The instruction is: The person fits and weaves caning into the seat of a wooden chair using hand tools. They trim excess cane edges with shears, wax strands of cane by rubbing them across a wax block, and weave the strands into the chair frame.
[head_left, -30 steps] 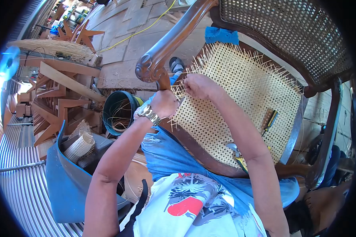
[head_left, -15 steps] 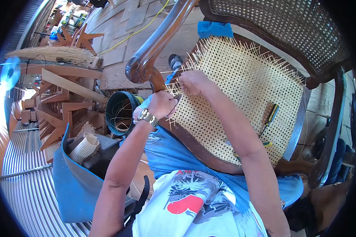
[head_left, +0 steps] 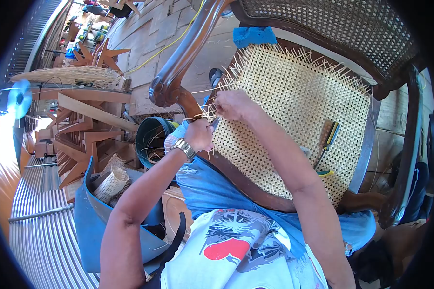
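Observation:
A sheet of woven cane webbing (head_left: 294, 91) covers the seat of a dark carved wooden chair (head_left: 171, 89), its loose strand ends sticking out along the edges. At the seat's left edge my right hand (head_left: 234, 104) is closed, fingers pinched on a thin cane strand that stretches left toward the chair's arm. Just below it, my left hand (head_left: 199, 135), with a metal watch at the wrist, is closed against the same edge. A small greyish sliver shows between the hands; what my left fingers grip is hidden. A yellow-and-black screwdriver (head_left: 331, 137) lies on the webbing.
A blue sponge-like block (head_left: 254, 36) sits at the seat's far corner. Left of the chair stand a dark bucket (head_left: 152, 139) with cane strands, a rolled cane piece (head_left: 112, 185) in a blue holder (head_left: 89, 226), and stacked wooden parts (head_left: 77, 139). Yellow-green handles (head_left: 326, 173) lie near my right forearm.
Both hands stay at the seat's left edge, the right shifting slightly left and down. The strand at my right hand now stretches out more visibly leftward. The view has turned slightly.

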`<state>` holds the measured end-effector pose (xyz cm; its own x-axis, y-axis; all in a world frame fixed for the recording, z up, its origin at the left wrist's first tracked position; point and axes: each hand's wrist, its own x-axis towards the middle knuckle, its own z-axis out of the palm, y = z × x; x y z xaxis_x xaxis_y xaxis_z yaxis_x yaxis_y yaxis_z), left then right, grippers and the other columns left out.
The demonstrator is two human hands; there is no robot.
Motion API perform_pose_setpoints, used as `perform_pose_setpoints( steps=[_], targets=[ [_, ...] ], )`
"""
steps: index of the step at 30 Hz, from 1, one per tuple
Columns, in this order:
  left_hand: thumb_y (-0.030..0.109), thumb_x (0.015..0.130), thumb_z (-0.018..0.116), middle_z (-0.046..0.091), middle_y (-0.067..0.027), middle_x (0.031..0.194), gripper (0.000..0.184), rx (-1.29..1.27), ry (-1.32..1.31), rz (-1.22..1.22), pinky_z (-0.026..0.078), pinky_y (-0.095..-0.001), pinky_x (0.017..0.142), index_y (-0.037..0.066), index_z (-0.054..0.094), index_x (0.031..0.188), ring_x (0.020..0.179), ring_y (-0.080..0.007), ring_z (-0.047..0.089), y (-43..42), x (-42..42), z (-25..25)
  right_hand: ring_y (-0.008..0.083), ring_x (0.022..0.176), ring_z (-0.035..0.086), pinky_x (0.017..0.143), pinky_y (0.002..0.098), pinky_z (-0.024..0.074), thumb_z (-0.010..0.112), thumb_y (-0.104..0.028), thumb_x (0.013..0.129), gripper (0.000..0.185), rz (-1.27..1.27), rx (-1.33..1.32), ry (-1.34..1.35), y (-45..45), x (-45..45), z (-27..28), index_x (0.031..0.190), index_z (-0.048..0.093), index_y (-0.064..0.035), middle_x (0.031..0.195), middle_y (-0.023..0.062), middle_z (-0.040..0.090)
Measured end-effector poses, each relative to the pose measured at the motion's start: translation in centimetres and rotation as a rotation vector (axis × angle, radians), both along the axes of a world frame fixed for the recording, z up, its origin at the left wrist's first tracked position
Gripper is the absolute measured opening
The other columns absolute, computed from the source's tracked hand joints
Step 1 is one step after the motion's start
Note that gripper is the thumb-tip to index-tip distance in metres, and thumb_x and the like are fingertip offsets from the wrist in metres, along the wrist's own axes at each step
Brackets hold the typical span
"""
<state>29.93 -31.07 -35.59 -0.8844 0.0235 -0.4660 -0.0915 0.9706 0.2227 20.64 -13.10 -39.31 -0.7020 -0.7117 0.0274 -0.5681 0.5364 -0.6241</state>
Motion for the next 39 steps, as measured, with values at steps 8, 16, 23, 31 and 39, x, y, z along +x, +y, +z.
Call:
perform_pose_setpoints(
  steps=[8, 16, 23, 31, 39],
  targets=[
    [0.046, 0.098, 0.062, 0.072, -0.0277, 0.082, 0.051, -0.338, 0.254, 0.149, 0.057, -0.0536, 0.076, -0.002, 0.074, 0.084, 0.083, -0.046, 0.072, 4.9, 0.0, 1.7, 0.0328, 0.103, 0.072, 0.089, 0.0449, 0.0576, 0.072, -0.015, 0.083, 0.019, -0.075, 0.074, -0.052, 0.1, -0.6, -0.4, 0.1, 0.079, -0.011, 0.105, 0.0148, 0.075],
    [0.045, 0.093, 0.066, 0.073, -0.0234, 0.085, 0.04, -0.336, 0.395, 0.295, 0.056, -0.0551, 0.075, 0.006, 0.073, 0.088, 0.082, -0.0442, 0.071, 5.3, 0.9, -0.3, 0.0264, 0.095, 0.073, 0.081, 0.0408, 0.0573, 0.073, -0.02, 0.08, 0.01, 0.011, -0.127, -0.189, 1.0, -0.6, -1.9, 0.088, 0.079, -0.0222, 0.095, 0.0056, 0.077],
    [0.043, 0.093, 0.071, 0.069, -0.0172, 0.073, 0.04, -0.394, 0.624, 0.152, 0.052, -0.0478, 0.063, 0.006, 0.067, 0.078, 0.066, -0.0376, 0.067, 0.4, 5.7, 1.9, 0.0277, 0.091, 0.063, 0.082, 0.0403, 0.0541, 0.074, -0.015, 0.078, 0.006, -0.107, -0.21, 0.244, 0.4, 1.8, -3.7, 0.073, 0.07, -0.0145, 0.092, 0.0036, 0.068],
    [0.048, 0.083, 0.083, 0.068, -0.0131, 0.075, 0.045, 0.077, 0.582, 0.413, 0.05, -0.0456, 0.063, 0.005, 0.072, 0.086, 0.066, -0.0358, 0.064, 2.1, 6.6, 1.3, 0.0301, 0.11, 0.062, 0.096, 0.0406, 0.051, 0.075, -0.006, 0.075, 0.004, -0.228, -0.466, 0.065, 0.6, 2.4, -4.0, 0.076, 0.071, -0.0068, 0.114, 0.0112, 0.064],
    [0.035, 0.09, 0.076, 0.07, -0.0122, 0.098, 0.03, 0.041, 0.772, 0.375, 0.055, -0.0474, 0.067, 0.01, 0.073, 0.106, 0.08, -0.036, 0.07, 1.9, 6.0, -3.8, 0.0336, 0.1, 0.059, 0.092, 0.0451, 0.0473, 0.067, -0.003, 0.079, 0.009, -0.208, -0.175, 0.068, -1.8, 4.9, -0.9, 0.087, 0.064, -0.0059, 0.096, 0.0139, 0.063]
  ],
)
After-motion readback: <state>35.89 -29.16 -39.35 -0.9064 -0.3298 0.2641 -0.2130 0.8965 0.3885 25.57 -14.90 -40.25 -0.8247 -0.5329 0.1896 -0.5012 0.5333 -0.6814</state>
